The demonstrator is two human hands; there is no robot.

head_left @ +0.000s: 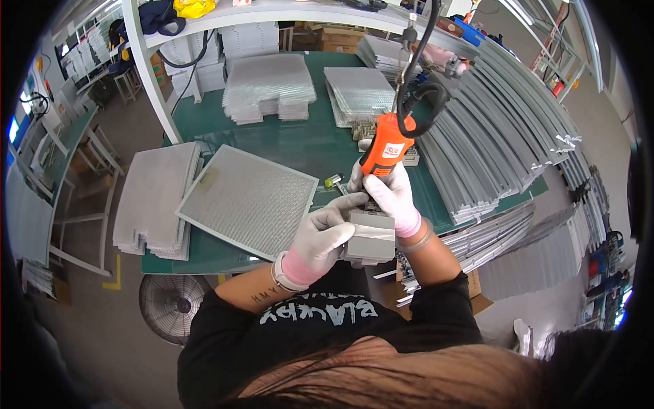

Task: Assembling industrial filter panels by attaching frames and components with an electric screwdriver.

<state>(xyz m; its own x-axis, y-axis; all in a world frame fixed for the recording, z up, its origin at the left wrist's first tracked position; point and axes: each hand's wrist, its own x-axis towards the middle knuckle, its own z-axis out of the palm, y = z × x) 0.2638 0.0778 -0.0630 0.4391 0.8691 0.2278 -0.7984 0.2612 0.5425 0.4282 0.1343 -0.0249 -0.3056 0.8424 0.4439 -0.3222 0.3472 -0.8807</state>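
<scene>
My gloved right hand (397,201) is wrapped round the lower part of an orange electric screwdriver (390,144), which hangs upright on a black cord. Its tip is hidden by my fingers. A grey box-shaped part (371,249) sits close in front of my body, just below the screwdriver. My gloved left hand (318,238) grips this part at its left side, thumb across its top and fingers at the far edge. To the left, a framed mesh panel (248,201) lies on the green table (204,240). A small tool with a yellow-green end (334,180) lies beyond my left hand.
Stacks of silvery panels (269,85) stand at the back, with another stack of notched panels (155,198) at the left edge. Long grey strips (487,123) are piled on the right. A white shelf (272,15) crosses above; a fan (176,305) stands below on the left.
</scene>
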